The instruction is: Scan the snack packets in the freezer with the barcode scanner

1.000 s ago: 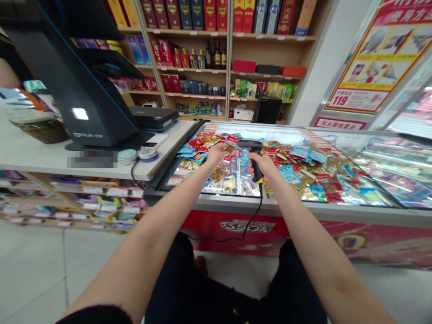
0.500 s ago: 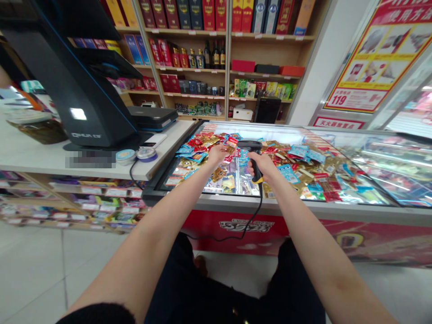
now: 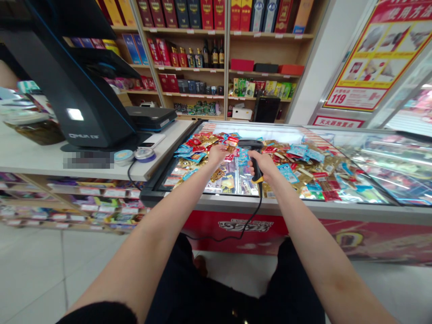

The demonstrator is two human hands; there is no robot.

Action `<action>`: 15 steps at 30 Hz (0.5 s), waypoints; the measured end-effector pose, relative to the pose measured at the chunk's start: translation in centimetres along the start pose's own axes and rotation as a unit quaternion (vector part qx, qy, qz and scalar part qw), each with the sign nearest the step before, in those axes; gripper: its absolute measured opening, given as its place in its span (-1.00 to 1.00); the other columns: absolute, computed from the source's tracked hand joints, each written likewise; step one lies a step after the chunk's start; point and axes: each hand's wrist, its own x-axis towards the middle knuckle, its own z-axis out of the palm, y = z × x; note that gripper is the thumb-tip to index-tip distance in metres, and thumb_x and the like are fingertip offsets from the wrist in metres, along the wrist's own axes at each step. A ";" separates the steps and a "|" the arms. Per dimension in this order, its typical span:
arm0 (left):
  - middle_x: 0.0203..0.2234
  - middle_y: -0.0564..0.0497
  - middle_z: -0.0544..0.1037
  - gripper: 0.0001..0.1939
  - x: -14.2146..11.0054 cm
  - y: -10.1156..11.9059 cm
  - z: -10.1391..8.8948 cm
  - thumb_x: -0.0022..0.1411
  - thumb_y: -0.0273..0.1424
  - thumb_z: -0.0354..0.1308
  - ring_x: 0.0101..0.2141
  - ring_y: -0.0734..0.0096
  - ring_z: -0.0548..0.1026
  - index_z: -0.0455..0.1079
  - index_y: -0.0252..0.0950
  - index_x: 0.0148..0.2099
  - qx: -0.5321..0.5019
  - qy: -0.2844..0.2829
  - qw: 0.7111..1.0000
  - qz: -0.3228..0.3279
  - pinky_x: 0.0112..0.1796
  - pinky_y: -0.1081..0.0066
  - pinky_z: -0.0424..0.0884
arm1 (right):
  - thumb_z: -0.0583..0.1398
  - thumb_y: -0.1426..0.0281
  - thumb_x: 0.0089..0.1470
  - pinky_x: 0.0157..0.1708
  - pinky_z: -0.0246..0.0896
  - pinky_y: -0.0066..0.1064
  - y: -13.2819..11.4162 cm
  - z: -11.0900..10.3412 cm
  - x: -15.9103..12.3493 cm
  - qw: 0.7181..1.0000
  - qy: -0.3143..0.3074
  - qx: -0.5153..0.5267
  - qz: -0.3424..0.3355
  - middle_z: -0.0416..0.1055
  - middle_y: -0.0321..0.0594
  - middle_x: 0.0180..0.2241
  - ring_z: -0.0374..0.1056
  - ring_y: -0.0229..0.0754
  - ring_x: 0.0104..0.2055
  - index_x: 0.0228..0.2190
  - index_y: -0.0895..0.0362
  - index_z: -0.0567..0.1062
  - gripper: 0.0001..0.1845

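Black handheld barcode scanner (image 3: 255, 158) gripped in the right hand (image 3: 262, 165), fingers curled shut around the handle and the scanner's head tipped toward the other hand, a yellow band at the base of the grip. Just beside it, the left hand (image 3: 217, 154), fingertips (image 3: 222, 147) pressed together in a pinch on what seems a small gold packet (image 3: 231, 148), too small to make out clearly. Both hands raised close together above the glass, the packet near the scanner's head and apparently within its aim. Black cord (image 3: 257, 211) hanging slack from the grip over the front edge, loose enough to leave the scanner free to turn. Below the hands, a lit glass-topped display chest (image 3: 303, 204) with a red front panel, colourful snack packets (image 3: 290, 150) heaped to either side. To the left, a white table (image 3: 30, 153) carrying a black point-of-sale terminal (image 3: 81, 103). Behind, wooden shelves (image 3: 263, 54) of boxed liquor and bottles; to the right, a red-and-yellow poster (image 3: 357, 58).
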 end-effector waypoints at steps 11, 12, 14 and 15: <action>-0.36 -0.05 0.69 -0.77 0.6 0.4 0.8 -0.16 -0.56 0.40 -0.19 0.14 0.64 0.60 -0.33 -0.34 -0.026 0.024 0.999 -0.003 -0.11 0.34 0.49 | 0.31 0.36 0.08 -0.78 0.07 -0.50 -0.8 -0.5 -0.1 1.000 0.003 -0.010 -0.019 0.28 -0.37 -0.67 0.17 -0.34 -0.73 -0.48 0.11 0.34 -0.76; -0.38 -0.04 0.68 -0.77 0.7 0.4 0.9 -0.17 -0.56 0.40 -0.20 0.14 0.64 0.60 -0.33 -0.35 -0.031 0.025 0.999 -0.005 -0.12 0.35 0.49 | 0.30 0.36 0.09 -0.78 0.07 -0.50 -0.8 -0.6 -0.1 1.000 0.004 -0.012 -0.019 0.28 -0.37 -0.67 0.17 -0.34 -0.73 -0.49 0.11 0.34 -0.76; -0.39 -0.03 0.67 -0.78 0.8 0.3 1.0 -0.17 -0.56 0.40 -0.22 0.16 0.63 0.60 -0.33 -0.35 -0.038 0.029 0.999 -0.008 -0.14 0.36 0.48 | 0.28 0.37 0.12 -0.78 0.06 -0.50 -1.0 -0.6 -0.2 1.000 0.005 -0.016 -0.018 0.28 -0.37 -0.68 0.16 -0.34 -0.73 -0.50 0.11 0.33 -0.75; -0.40 -0.03 0.67 -0.77 0.9 0.3 1.1 -0.17 -0.55 0.40 -0.23 0.17 0.63 0.60 -0.33 -0.34 -0.039 0.031 0.999 -0.010 -0.15 0.36 0.48 | 0.27 0.38 0.13 -0.78 0.06 -0.50 -1.0 -0.6 -0.2 1.000 0.006 -0.017 -0.017 0.27 -0.36 -0.68 0.16 -0.34 -0.73 -0.50 0.11 0.33 -0.75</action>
